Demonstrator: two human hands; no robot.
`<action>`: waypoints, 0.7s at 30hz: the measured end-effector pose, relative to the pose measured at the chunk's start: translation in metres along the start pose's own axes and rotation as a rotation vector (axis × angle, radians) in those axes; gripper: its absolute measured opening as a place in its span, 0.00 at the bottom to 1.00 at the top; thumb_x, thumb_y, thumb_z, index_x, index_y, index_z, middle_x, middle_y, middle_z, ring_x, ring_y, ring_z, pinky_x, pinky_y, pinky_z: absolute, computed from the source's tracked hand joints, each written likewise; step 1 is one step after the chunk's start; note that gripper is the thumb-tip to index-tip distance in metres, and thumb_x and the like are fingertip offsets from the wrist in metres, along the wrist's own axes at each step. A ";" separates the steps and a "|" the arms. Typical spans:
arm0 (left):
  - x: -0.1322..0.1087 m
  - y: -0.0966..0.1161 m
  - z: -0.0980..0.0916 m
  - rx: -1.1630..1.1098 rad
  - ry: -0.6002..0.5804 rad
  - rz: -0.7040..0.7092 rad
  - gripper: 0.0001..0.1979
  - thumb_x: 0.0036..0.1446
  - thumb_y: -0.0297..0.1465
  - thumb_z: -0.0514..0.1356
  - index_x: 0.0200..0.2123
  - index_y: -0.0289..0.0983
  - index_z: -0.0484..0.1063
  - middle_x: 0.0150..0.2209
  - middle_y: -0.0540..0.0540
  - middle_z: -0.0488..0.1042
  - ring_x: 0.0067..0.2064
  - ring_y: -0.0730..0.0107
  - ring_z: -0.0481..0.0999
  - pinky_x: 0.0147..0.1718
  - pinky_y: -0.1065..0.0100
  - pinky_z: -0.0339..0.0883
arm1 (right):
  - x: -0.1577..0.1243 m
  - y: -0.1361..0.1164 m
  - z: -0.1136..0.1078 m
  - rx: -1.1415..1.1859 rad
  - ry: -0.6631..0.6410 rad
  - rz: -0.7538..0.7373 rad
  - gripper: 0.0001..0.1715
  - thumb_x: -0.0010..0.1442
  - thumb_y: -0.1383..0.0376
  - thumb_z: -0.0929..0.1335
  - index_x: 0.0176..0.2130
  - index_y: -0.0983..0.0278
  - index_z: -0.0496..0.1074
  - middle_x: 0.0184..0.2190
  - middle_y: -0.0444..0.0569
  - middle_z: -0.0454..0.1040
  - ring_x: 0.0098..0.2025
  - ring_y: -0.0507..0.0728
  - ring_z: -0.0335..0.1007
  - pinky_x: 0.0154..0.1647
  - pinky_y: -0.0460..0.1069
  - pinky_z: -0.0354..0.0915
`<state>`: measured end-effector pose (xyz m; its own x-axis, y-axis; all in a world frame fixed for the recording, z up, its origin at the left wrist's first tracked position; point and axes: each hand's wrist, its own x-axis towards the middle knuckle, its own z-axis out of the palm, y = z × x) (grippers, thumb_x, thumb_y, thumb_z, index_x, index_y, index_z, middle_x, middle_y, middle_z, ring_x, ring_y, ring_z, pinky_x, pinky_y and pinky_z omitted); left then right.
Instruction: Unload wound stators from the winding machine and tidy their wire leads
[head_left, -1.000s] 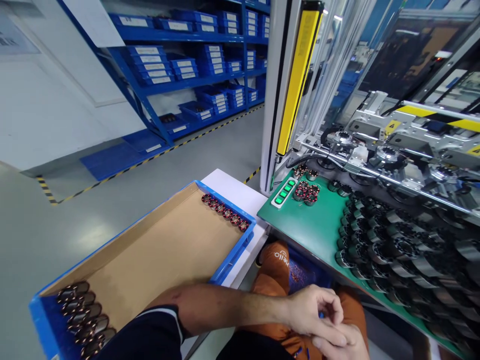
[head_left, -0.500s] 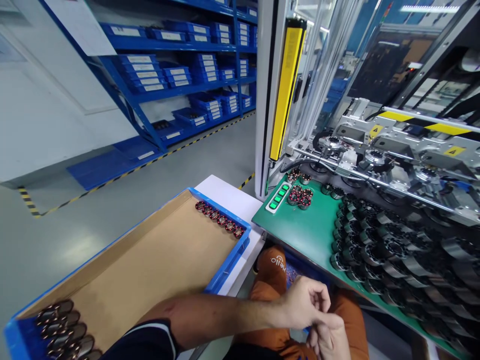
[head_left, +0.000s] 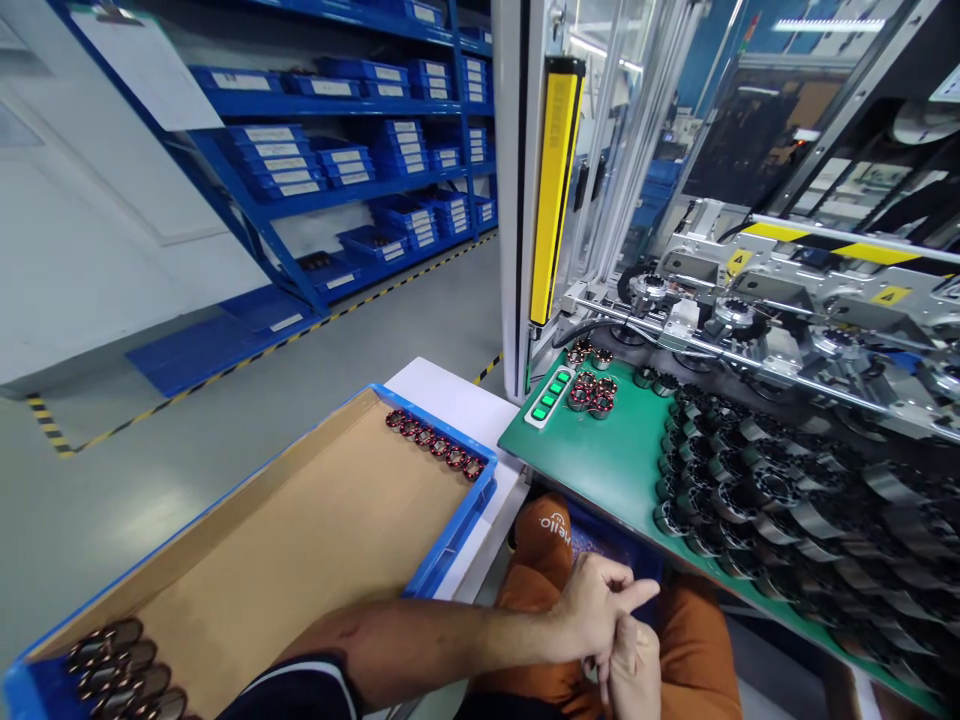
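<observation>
Over my lap, my left hand (head_left: 591,603) and my right hand (head_left: 634,662) press against each other. The left fingers are curled, and one digit points out to the right. Closed fingers of my right hand lie against the underside of the left. Whatever sits between them, if anything, is hidden. Left of my forearm is a blue tray (head_left: 457,545) with a cardboard lining (head_left: 300,540). It holds a row of red-wound copper coil cores (head_left: 439,447) along its far end and more copper-wound cores (head_left: 124,665) at the near left corner.
A green worktop (head_left: 592,465) carries several wound cores (head_left: 592,395), a green-lit button strip (head_left: 550,398) and many dark ring cores (head_left: 750,490). Behind stand a machine with spindles (head_left: 735,312) and a yellow light-curtain post (head_left: 556,190). Blue shelving (head_left: 360,195) holds bins.
My hands have shifted slightly left and drawn closer together. The right hand has moved under the left, and a digit now points out to the right. The view has turned slightly.
</observation>
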<state>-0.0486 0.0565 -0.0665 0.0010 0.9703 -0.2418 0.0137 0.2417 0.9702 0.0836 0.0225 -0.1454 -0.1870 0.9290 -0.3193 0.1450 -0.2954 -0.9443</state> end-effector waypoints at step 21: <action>0.006 -0.040 0.007 0.372 -0.205 -0.249 0.43 0.57 0.76 0.48 0.20 0.41 0.60 0.16 0.49 0.59 0.20 0.67 0.65 0.21 0.66 0.54 | -0.009 0.020 0.058 0.298 0.310 0.237 0.60 0.45 0.09 0.55 0.07 0.57 0.59 0.08 0.57 0.59 0.09 0.54 0.58 0.16 0.50 0.63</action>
<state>-0.0422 0.0528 -0.1074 0.1487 0.8534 -0.4996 0.3944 0.4121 0.8214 0.0317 -0.0049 -0.1663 0.1218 0.8380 -0.5318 -0.1441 -0.5152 -0.8449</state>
